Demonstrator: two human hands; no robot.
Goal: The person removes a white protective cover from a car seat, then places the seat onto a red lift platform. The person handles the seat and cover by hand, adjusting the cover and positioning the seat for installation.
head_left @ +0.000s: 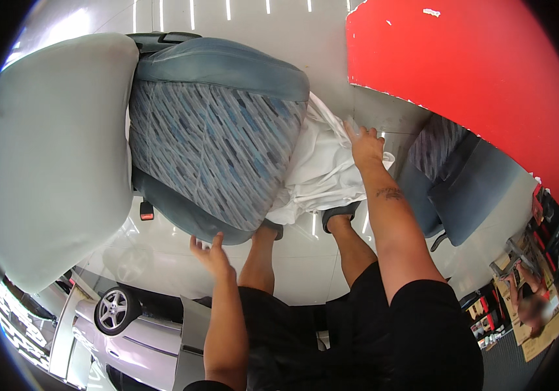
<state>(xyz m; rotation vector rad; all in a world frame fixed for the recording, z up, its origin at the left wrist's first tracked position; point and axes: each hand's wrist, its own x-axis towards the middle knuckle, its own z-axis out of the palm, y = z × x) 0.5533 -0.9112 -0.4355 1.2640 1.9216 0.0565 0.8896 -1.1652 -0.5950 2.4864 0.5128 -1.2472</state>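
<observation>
A pale-covered backrest (pixel 58 156) adjoins the patterned seat cushion (pixel 214 150); the left hand (pixel 213 259), fingers spread, is at its near edge, perhaps for steadiness. Rightward, the right hand (pixel 367 146) meets bunched white cloth (pixel 322 163), probably controlling its loose edge; whether it pinches, I cannot tell.

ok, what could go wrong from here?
Snag: the white cloth bunches close to the dark shoes, so a step might catch it.
Slip: only the right hand is at the cloth; the left hand is by the seat cushion's edge, so its far side could sag.
</observation>
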